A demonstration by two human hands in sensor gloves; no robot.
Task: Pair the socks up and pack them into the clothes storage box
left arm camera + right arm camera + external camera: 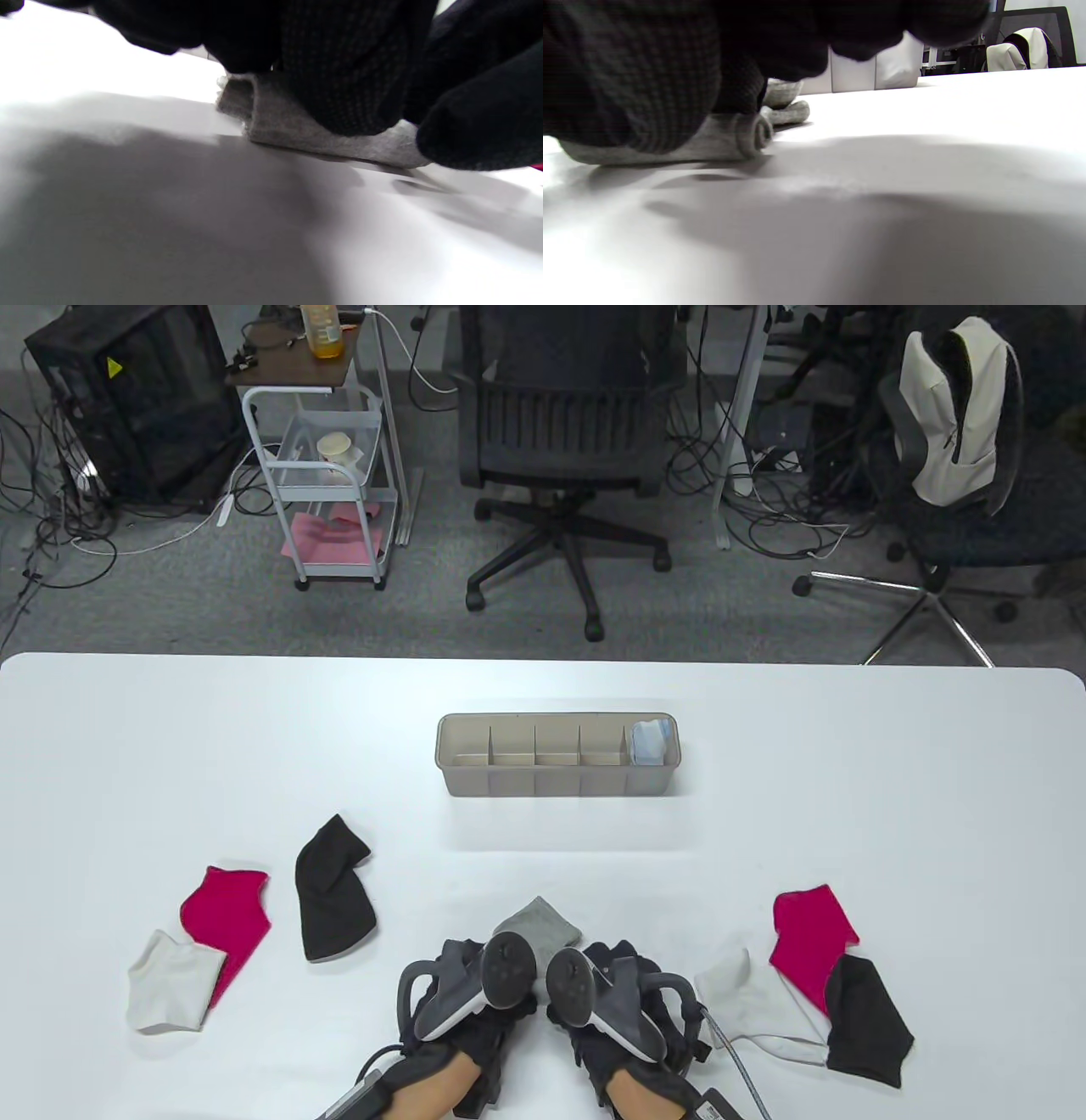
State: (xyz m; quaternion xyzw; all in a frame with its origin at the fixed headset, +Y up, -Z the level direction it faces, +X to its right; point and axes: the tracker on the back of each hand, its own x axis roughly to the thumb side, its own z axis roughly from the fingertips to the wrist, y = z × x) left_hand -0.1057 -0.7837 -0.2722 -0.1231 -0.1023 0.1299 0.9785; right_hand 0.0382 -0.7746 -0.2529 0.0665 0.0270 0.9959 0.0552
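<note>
Left hand [462,997]: I see its fingers [348,84] pressing the grey sock [539,927].
Right hand [615,1001]: fingers [636,84] curl onto it too, on the worktop [848,814].

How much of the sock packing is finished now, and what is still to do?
Done: one light blue bundle sits in the rightmost compartment of the storage box; the other four are empty. In hand: both hands, left hand and right hand, press on the grey socks, which look partly rolled in the right wrist view. Left: two pink, two white and two black socks lie loose on the table.
</note>
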